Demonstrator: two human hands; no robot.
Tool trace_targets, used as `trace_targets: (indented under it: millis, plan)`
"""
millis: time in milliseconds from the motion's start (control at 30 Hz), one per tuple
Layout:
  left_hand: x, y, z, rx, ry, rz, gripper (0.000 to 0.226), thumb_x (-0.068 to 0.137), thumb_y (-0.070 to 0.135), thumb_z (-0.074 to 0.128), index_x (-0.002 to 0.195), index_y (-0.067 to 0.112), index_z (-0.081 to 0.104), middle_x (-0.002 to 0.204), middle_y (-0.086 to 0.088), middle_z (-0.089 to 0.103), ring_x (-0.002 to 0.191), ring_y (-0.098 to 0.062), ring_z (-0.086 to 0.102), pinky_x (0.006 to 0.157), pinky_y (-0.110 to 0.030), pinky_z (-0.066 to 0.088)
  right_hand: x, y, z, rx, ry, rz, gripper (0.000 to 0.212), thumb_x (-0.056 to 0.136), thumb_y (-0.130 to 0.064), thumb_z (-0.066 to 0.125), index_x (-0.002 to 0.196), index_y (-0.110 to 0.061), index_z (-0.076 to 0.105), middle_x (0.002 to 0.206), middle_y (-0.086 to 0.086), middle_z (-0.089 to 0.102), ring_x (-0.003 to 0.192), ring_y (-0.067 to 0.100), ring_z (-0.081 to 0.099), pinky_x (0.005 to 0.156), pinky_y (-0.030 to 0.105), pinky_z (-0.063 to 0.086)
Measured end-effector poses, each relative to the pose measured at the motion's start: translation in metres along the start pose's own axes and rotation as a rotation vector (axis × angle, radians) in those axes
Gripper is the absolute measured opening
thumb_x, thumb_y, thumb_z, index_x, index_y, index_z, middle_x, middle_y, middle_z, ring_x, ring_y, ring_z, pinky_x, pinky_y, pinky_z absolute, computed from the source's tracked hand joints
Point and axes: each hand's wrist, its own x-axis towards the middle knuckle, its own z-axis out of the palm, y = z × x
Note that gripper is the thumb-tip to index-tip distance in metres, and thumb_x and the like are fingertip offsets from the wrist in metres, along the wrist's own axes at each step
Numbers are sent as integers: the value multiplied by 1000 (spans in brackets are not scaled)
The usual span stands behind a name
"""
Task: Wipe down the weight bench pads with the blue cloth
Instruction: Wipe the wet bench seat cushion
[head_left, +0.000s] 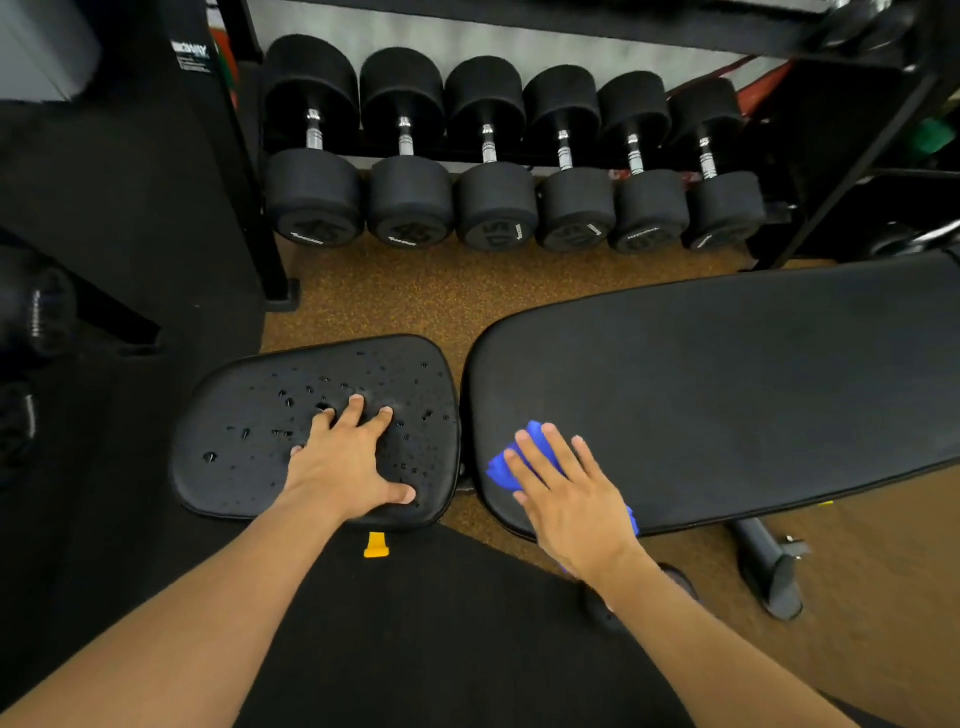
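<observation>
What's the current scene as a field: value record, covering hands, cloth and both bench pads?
left hand: flat, fingers spread, on small black vinyl seat pad
right hand: flat, pressing crumpled blue cloth onto long black vinyl back pad, near its seat end
seat pad: dotted with droplets
back pad: no droplets visible
behind: row of six black round-headed dumbbells

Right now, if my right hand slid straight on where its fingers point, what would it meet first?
The right hand, flat on the blue cloth, meets only bare back pad to its far edge; past that, likely floor, then a racked dumbbell.
</observation>
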Motion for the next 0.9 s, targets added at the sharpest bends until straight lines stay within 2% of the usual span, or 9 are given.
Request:
trace_targets:
  millis: [133,233,333,400,500,633,733,833,900]
  plan:
    - [0,-1,3,-7,34,6,121,64,80,73,160,45,8,170,8,-3,153,-33,3,112,-60,38,6,29,-5,7,80,147,53,105,-40,31,152,-20,42,161,2,35,151,33,24,118,56,27]
    - [0,-2,0,5,21,6,123,63,80,74,160,44,9,170,6,-1,153,-35,4,113,-60,37,55,23,-11,47,108,229,51,107,-36,30,154,-19,37,163,2,28,152,34,14,120,56,23]
    - [1,-4,1,15,29,19,123,62,80,75,160,43,10,170,6,1,153,-36,6,113,-59,37,99,5,-15,59,107,255,55,107,-41,25,158,-20,27,166,2,18,153,35,4,122,54,15]
    - [0,-4,2,3,37,33,123,62,79,76,160,43,11,170,6,2,153,-36,6,113,-58,37,108,-7,-18,61,100,250,56,108,-44,23,158,-20,25,167,2,17,154,35,2,122,53,13]
    - [-1,-2,2,8,43,43,124,61,79,77,160,42,12,170,5,5,153,-36,9,112,-58,38,83,-20,-7,2,136,189,52,106,-41,29,153,-20,40,162,3,32,152,37,17,120,53,23]
    - [2,-4,4,22,52,55,127,56,80,78,160,41,16,169,3,10,151,-36,14,110,-58,39,31,-24,13,-29,140,62,55,101,-44,25,142,-25,56,152,0,49,145,35,37,113,53,37]
    - [4,-7,9,40,84,76,126,56,82,76,160,41,17,169,2,12,150,-37,16,111,-57,39,44,-8,4,-38,223,182,49,102,-45,30,142,-29,54,153,-5,47,144,33,37,110,50,39]
    - [7,-11,12,66,90,99,129,54,86,74,160,40,18,169,-1,15,150,-39,18,115,-57,35,90,-2,-9,18,297,346,45,106,-42,33,147,-27,44,159,-5,35,148,33,26,105,44,39]
    - [10,-13,11,83,106,113,133,48,90,71,160,40,21,167,-1,22,150,-38,21,116,-56,34,110,-12,-11,20,295,354,45,105,-40,34,147,-26,42,160,-5,33,148,33,22,105,42,36]
